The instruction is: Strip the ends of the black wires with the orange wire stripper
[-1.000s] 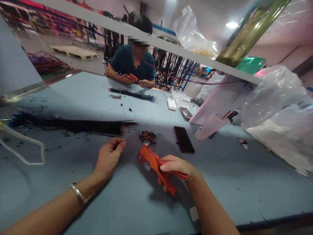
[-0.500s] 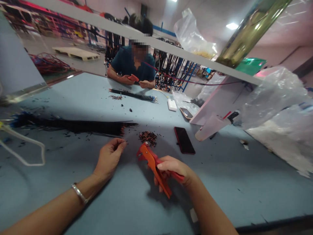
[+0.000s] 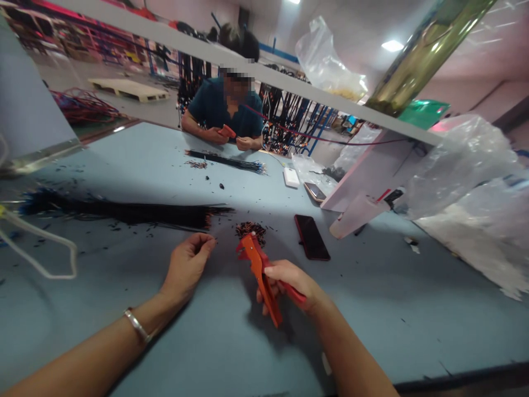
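Observation:
My right hand point(image 3: 287, 284) is wrapped round the handles of an orange-red hand tool point(image 3: 260, 267), whose head points up and left. Just behind that head lies a pile of small dark and copper-coloured pieces point(image 3: 250, 229). My left hand point(image 3: 192, 256) is pinched, thumb against fingers, near the right end of a long bundle of black wires point(image 3: 144, 214). Whatever sits between those fingertips is too small to make out. The bundle lies across the blue-grey table point(image 3: 198, 342), copper-coloured at its right end and blue at its left.
Across the table a person point(image 3: 225, 105) holds a red tool, with a smaller wire bundle point(image 3: 227, 160) in front. A dark phone point(image 3: 312, 237), a second phone point(image 3: 314, 191), a white box point(image 3: 291, 177) and a translucent cup point(image 3: 355, 215) stand or lie right of centre. A white loop point(image 3: 45, 270) is at left.
The tool in my right hand has turned slightly more upright, its head shifting right and towards the pile. My left hand has barely moved. The other person's hands have shifted slightly.

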The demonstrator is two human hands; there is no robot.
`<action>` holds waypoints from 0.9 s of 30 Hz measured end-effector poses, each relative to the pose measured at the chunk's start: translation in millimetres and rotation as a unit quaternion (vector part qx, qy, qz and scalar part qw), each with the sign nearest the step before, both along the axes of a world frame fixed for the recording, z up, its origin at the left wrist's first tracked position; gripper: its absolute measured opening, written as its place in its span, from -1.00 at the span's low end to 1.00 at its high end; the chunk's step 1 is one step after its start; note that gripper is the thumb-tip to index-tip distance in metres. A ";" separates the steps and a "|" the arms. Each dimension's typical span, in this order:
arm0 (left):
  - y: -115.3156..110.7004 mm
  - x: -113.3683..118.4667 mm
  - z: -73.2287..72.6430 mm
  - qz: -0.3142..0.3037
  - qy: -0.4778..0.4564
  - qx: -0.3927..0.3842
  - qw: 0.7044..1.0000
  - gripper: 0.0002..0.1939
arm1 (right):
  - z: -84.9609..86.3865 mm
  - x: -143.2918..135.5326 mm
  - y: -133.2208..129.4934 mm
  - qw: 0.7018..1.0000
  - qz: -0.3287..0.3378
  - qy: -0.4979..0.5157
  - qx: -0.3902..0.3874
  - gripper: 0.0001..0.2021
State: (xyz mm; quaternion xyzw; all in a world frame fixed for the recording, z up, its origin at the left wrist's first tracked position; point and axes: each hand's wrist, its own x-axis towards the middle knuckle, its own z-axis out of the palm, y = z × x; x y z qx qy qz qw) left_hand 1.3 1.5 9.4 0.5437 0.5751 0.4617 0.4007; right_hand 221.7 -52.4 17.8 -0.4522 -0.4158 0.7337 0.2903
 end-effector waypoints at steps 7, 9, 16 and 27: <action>-1.6 1.6 3.0 0.003 -0.007 0.003 1.000 -0.74 | -1.0 -6.3 1.9 1.000 0.006 -0.003 -0.015 -0.65; -1.6 1.8 3.2 0.005 -0.007 -0.001 1.000 -0.74 | -2.7 -9.0 4.2 0.998 -0.068 -0.018 0.003 -0.63; -1.5 1.0 1.3 0.004 -0.001 -0.002 1.000 -0.74 | -5.4 -4.1 0.2 1.000 0.018 0.008 0.004 -0.64; -0.5 -0.6 -0.3 0.002 0.003 0.011 1.000 -0.76 | 5.4 8.9 7.0 0.989 -0.143 0.005 0.025 -0.64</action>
